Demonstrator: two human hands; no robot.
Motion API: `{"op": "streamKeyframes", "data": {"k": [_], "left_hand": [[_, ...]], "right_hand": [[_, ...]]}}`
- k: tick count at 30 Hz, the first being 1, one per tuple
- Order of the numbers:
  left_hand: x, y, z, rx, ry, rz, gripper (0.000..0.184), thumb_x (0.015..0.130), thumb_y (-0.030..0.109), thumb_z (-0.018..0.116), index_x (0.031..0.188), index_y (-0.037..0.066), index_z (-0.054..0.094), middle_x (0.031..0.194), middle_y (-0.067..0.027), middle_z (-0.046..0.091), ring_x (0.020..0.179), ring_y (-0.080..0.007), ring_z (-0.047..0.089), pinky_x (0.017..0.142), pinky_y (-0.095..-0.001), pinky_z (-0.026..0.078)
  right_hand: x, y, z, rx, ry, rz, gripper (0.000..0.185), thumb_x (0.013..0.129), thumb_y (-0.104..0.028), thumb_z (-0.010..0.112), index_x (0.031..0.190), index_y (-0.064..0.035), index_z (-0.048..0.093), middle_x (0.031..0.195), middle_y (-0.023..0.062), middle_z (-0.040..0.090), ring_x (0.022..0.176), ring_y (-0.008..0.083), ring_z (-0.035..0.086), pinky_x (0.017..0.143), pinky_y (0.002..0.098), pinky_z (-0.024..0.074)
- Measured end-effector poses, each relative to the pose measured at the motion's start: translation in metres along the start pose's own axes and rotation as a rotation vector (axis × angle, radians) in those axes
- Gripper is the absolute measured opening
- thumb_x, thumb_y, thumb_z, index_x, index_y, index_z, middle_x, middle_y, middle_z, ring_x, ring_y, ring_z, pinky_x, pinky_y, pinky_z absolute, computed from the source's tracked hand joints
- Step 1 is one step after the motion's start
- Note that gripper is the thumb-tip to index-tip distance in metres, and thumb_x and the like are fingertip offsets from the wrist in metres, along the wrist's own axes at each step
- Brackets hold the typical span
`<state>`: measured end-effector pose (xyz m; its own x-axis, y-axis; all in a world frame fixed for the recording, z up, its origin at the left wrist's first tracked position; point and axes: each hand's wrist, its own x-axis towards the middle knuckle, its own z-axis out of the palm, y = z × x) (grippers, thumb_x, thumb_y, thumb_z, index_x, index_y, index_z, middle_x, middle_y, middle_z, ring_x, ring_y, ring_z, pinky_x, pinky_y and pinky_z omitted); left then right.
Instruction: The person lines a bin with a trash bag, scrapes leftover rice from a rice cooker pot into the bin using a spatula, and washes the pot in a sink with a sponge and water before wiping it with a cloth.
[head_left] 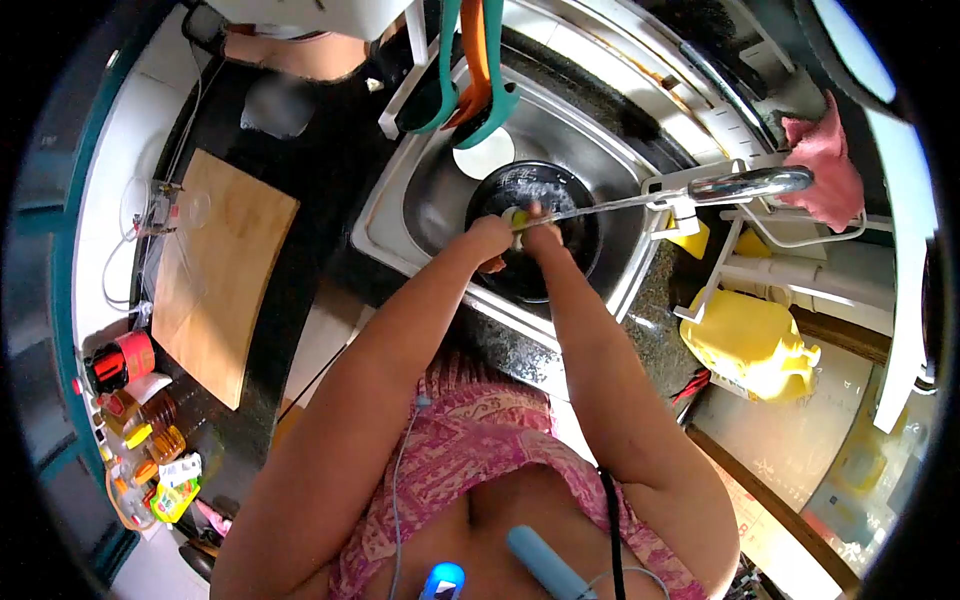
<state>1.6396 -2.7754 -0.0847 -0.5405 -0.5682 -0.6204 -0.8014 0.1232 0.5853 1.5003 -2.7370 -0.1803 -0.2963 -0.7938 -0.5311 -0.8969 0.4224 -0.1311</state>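
Observation:
Both hands are together over a black pan [580, 195] that lies in the steel sink [430, 200]. My left hand [489, 242] is closed on a small yellow-green item [519, 219], too small to name. Against its other side, my right hand [541, 234] has its fingers closed round the same item. A stream of water from the chrome faucet [750, 183] runs down to the hands. White foam or water shows inside the pan. Behind it in the sink is a white round dish [484, 154].
Green and orange utensils [475, 65] hang above the sink. A wooden board [225, 270] lies at the left, with bottles [120, 362] nearer the front. At the right are a pink cloth [825, 165] on a rack and a yellow jug [745, 340].

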Motion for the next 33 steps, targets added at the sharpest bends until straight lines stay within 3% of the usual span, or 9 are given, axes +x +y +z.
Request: {"op": "streamKeyframes", "data": {"k": [5,10,14,16,17,21,23,30,33], "left_hand": [[0.013,-0.006,0.013,0.028,0.078,-0.059,0.025,0.079,0.018,0.053,0.076,-0.003,0.067,0.074,-0.0212,0.065,0.07,-0.0332,0.066,0.061,-0.0419,0.053],[0.015,-0.012,0.008,0.189,-0.044,0.042,0.027,0.08,0.02,0.054,0.08,-0.004,0.067,0.075,-0.0206,0.066,0.07,-0.0332,0.066,0.063,-0.0413,0.054],[0.039,-0.03,0.021,-0.152,-0.107,-0.206,0.03,0.079,0.023,0.054,0.081,-0.004,0.066,0.074,-0.0206,0.065,0.069,-0.0334,0.066,0.064,-0.0417,0.054],[0.072,-0.059,0.046,-0.274,-0.236,-0.383,0.031,0.079,0.024,0.055,0.082,-0.004,0.066,0.073,-0.0209,0.065,0.067,-0.0332,0.066,0.063,-0.0419,0.054],[0.083,-0.072,0.059,-0.07,-0.092,-0.185,0.028,0.078,0.022,0.058,0.084,-0.004,0.066,0.075,-0.0215,0.065,0.069,-0.0334,0.066,0.063,-0.0421,0.054],[-0.021,0.015,-0.01,-0.102,-0.183,-0.099,0.017,0.075,0.011,0.057,0.084,0.0,0.066,0.089,-0.0217,0.065,0.085,-0.0292,0.065,0.073,-0.0393,0.052],[-0.027,0.015,0.0,-0.016,0.02,-0.027,0.015,0.074,0.007,0.058,0.083,-0.001,0.066,0.088,-0.0227,0.064,0.084,-0.0307,0.064,0.072,-0.0396,0.052],[-0.027,0.008,0.011,0.27,0.288,0.092,0.015,0.076,0.007,0.057,0.084,-0.002,0.065,0.086,-0.0237,0.063,0.082,-0.0363,0.064,0.071,-0.043,0.052],[-0.022,0.012,0.003,0.265,0.259,0.05,0.019,0.076,0.009,0.059,0.088,-0.005,0.064,0.085,-0.0236,0.064,0.08,-0.0346,0.065,0.069,-0.0431,0.053]], "right_hand": [[-0.028,0.005,0.01,0.181,-0.136,-0.256,0.036,0.087,-0.021,0.045,0.119,-0.0085,0.054,0.123,0.0155,0.053,0.111,0.0343,0.052,0.088,0.0407,0.0436],[-0.016,0.012,-0.032,-0.257,0.026,-0.156,0.061,0.086,-0.044,0.044,0.135,-0.0088,0.035,0.139,0.0155,0.034,0.123,0.0305,0.04,0.1,0.0381,0.0312],[-0.004,0.004,-0.021,0.926,0.022,-0.259,0.041,0.081,-0.011,0.059,0.118,-0.0036,0.043,0.106,0.0131,0.058,0.097,0.027,0.055,0.08,0.033,0.0441],[-0.001,-0.008,-0.003,1.185,-0.102,-0.17,0.032,0.081,-0.014,0.06,0.108,-0.0017,0.047,0.1,0.0117,0.057,0.092,0.0224,0.054,0.08,0.0341,0.0435],[0.013,-0.001,0.029,0.739,0.413,-0.611,0.028,0.083,-0.018,0.057,0.107,-0.0055,0.048,0.085,0.0088,0.056,0.085,0.0234,0.056,0.075,0.0314,0.0446],[0.053,0.022,0.076,-0.4,0.486,-0.398,0.029,0.089,-0.023,0.047,0.112,-0.006,0.048,0.102,0.0181,0.054,0.092,0.0254,0.057,0.086,0.0293,0.0411],[0.009,0.011,0.013,0.427,0.276,-0.133,0.035,0.088,-0.02,0.046,0.121,-0.0095,0.041,0.119,0.0195,0.046,0.103,0.0327,0.054,0.089,0.037,0.0424],[-0.013,0.004,-0.002,0.004,0.257,-0.038,0.037,0.084,-0.018,0.052,0.117,-0.0104,0.039,0.115,0.0241,0.048,0.107,0.0397,0.051,0.084,0.0419,0.0459],[-0.005,-0.007,0.02,0.495,0.439,-0.133,0.03,0.085,-0.023,0.052,0.109,-0.0073,0.046,0.099,0.0223,0.056,0.097,0.0359,0.054,0.079,0.0379,0.045]]}}
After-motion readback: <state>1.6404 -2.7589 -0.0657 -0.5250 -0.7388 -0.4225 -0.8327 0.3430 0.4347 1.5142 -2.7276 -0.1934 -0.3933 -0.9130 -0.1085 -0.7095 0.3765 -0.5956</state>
